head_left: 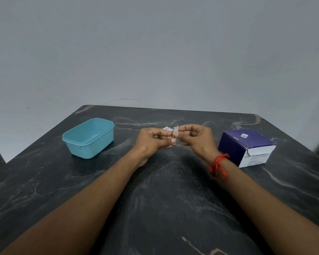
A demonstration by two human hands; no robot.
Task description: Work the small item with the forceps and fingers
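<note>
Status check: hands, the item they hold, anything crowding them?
Left hand and right hand both pinching small white-and-metal item above dark marble table. Item too small to identify. Teal plastic tub left, blue cardboard box right, both apart.

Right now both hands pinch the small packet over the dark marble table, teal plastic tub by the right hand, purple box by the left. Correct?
Sides are swapped. In the head view, the teal plastic tub sits by the left hand, and the purple box by the right hand. The rest holds.
</note>
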